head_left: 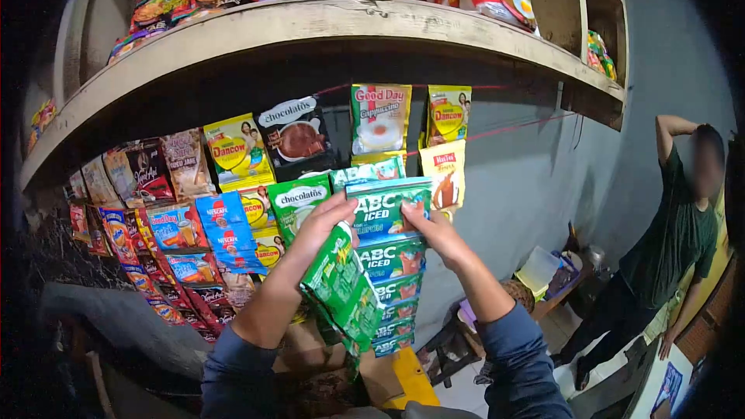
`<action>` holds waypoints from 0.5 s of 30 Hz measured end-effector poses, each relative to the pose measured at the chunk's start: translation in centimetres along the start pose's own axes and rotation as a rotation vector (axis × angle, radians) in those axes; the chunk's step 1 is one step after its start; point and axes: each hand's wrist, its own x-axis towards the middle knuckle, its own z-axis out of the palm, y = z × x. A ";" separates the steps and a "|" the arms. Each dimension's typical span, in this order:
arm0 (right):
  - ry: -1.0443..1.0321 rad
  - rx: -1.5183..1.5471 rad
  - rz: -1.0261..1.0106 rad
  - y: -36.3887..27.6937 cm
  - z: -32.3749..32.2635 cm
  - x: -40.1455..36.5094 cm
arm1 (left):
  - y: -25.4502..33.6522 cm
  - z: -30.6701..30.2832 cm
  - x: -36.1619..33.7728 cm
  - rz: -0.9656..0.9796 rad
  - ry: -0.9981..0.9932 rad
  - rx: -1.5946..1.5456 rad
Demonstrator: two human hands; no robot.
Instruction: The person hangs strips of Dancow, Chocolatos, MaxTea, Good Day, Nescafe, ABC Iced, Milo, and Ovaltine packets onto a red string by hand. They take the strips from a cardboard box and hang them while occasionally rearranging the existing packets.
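I watch from far off and use the Good Day Cappuccino packet (380, 120) on the wall as my marker. The ABC ICED strip (398, 254) is right below it, a long row of packets hanging down. Both of my arms reach forward and up from the bottom of my view, and my hands come close together under the marker.

My left hand (320, 226) is below the marker and to its left. The arm slants up and in, the wrist is bent a little, and the fingers curl in toward the strip. They are closed on the top of a folded green strip (341, 287), which hangs down at a slant in front of the ABC ICED strip. I cannot tell if they pinch the ABC ICED strip too.

My right hand (441, 237) is below the marker and to its right. Its arm leans in to the left. The thumb lies flat on the front of the top ABC ICED packet, and the other fingers go behind it, so they are closed on its right edge.

The shelf (341, 23) is above the marker. A person (671, 225) stands well off to its right, one arm up by the head.
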 end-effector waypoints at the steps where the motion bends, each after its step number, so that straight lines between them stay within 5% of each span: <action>1: -0.064 -0.031 0.152 -0.8 0.0 -0.5 | 0.4 -0.1 -0.2 0.026 -0.040 0.023; 6: -0.180 -0.025 -0.302 -5.4 0.5 4.0 | 4.5 0.2 0.3 0.224 -0.219 -0.060; 10: -0.200 0.073 -0.317 -8.7 0.7 7.1 | 5.6 -2.3 1.4 0.286 -0.233 -0.061; 13: -0.225 0.066 -0.259 -6.6 -0.1 8.8 | 3.8 -2.4 0.0 0.285 -0.008 -0.182; 15: -0.063 -0.074 -0.047 -5.0 -0.4 8.7 | 2.5 -3.9 0.1 0.237 -0.060 -0.510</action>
